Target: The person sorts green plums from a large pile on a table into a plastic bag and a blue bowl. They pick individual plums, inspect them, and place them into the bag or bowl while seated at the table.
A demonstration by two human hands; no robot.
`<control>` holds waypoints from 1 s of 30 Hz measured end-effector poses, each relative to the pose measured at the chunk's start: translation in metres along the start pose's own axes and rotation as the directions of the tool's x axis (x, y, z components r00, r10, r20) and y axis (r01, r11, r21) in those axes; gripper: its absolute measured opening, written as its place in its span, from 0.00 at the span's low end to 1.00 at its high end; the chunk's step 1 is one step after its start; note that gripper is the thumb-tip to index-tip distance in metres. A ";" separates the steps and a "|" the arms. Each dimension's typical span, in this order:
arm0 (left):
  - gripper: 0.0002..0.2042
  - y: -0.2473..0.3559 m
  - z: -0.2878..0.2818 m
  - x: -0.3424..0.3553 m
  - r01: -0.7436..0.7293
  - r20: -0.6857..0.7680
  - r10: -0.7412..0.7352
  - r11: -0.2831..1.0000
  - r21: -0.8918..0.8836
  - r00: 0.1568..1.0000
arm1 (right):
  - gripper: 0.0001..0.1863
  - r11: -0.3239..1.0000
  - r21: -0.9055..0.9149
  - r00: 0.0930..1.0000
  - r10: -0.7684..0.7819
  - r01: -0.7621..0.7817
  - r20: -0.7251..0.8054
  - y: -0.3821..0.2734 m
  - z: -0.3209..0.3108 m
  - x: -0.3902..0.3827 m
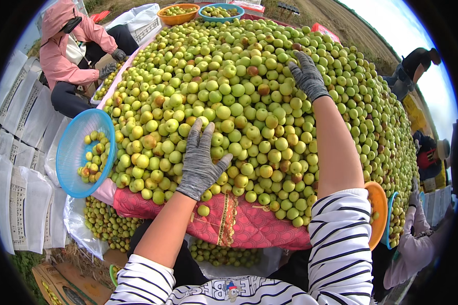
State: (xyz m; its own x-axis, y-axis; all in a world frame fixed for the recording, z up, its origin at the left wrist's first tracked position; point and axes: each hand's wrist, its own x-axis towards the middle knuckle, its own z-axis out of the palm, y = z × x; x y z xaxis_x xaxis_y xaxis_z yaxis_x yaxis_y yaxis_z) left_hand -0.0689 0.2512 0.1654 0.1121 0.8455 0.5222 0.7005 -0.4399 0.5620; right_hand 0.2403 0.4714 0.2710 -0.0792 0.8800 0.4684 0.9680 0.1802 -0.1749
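Observation:
A large heap of green and yellow round fruit (234,91), some blushed brown, lies on a red patterned cloth (254,226). Both my hands wear grey knit gloves. My left hand (201,162) rests on the near middle of the heap, fingers spread over the fruit, gripping none that I can see. My right hand (308,76) reaches farther up the heap to the right, fingers stretched and slightly bent against the fruit beside a brownish one. Whether any fruit sits under its palm is hidden.
A blue basket (68,152) holds fruit at left; an orange basket (376,213) stands near my right arm. More bowls (178,19) sit at the far edge. A co-worker in pink (74,71) works at upper left, others (427,152) at right. White crates (25,193) are stacked left.

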 end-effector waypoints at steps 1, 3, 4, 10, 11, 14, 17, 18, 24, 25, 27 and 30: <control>0.42 -0.001 0.004 0.005 -0.001 -0.033 0.000 1.000 -0.010 0.999 | 0.30 0.995 0.096 0.999 -0.009 0.005 0.049 0.001 0.002 0.008; 0.42 -0.007 0.008 0.015 0.025 -0.036 -0.027 0.999 -0.035 0.999 | 0.30 0.969 0.241 0.981 0.013 -0.060 0.195 0.001 0.006 0.022; 0.41 -0.012 0.009 0.020 0.052 -0.024 -0.054 0.996 -0.079 0.998 | 0.29 0.969 0.240 0.977 0.008 -0.060 0.214 0.000 0.009 0.024; 0.34 -0.025 0.019 0.040 0.112 0.049 -0.102 0.942 -0.315 0.994 | 0.34 0.788 0.593 0.933 -0.074 -0.162 0.353 -0.015 0.036 0.005; 0.34 -0.025 0.019 0.041 0.140 0.081 -0.120 0.932 -0.334 0.989 | 0.34 0.745 0.642 0.930 -0.081 -0.183 0.358 -0.019 0.040 -0.003; 0.29 -0.025 0.017 0.043 0.193 0.159 -0.143 0.909 -0.370 0.977 | 0.30 0.719 0.678 0.885 -0.206 -0.153 0.418 -0.027 0.037 -0.016; 0.28 -0.024 0.014 0.043 0.155 0.159 -0.102 0.915 -0.372 0.982 | 0.29 0.636 0.739 0.830 -0.272 -0.224 0.486 -0.039 0.031 -0.040; 0.28 -0.024 0.013 0.043 0.151 0.166 -0.093 0.912 -0.381 0.982 | 0.29 0.638 0.726 0.819 -0.257 -0.255 0.513 -0.043 0.028 -0.049; 0.28 -0.019 0.011 0.041 0.104 0.209 -0.050 0.962 -0.254 0.977 | 0.26 0.539 0.788 0.831 -0.260 -0.297 0.491 -0.069 0.025 -0.108; 0.28 -0.018 0.011 0.041 0.087 0.208 -0.037 0.967 -0.238 0.977 | 0.26 0.539 0.805 0.834 -0.305 -0.246 0.459 -0.071 0.021 -0.116; 0.29 -0.014 0.010 0.040 0.068 0.225 -0.021 0.977 -0.204 0.974 | 0.26 0.607 0.753 0.852 -0.228 -0.254 0.471 -0.078 0.015 -0.133; 0.28 -0.011 0.009 0.039 0.020 0.235 0.028 0.980 -0.197 0.972 | 0.29 0.648 0.732 0.776 -0.345 -0.211 0.528 -0.073 -0.009 -0.145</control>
State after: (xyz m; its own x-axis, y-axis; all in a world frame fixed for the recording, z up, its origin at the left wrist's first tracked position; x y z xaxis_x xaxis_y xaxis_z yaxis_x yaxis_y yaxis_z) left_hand -0.0658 0.2919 0.1743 0.2940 0.8805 0.3719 0.5497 -0.4740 0.6878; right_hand 0.1835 0.3269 0.2237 -0.5214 0.8526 -0.0339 0.4691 0.2532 -0.8461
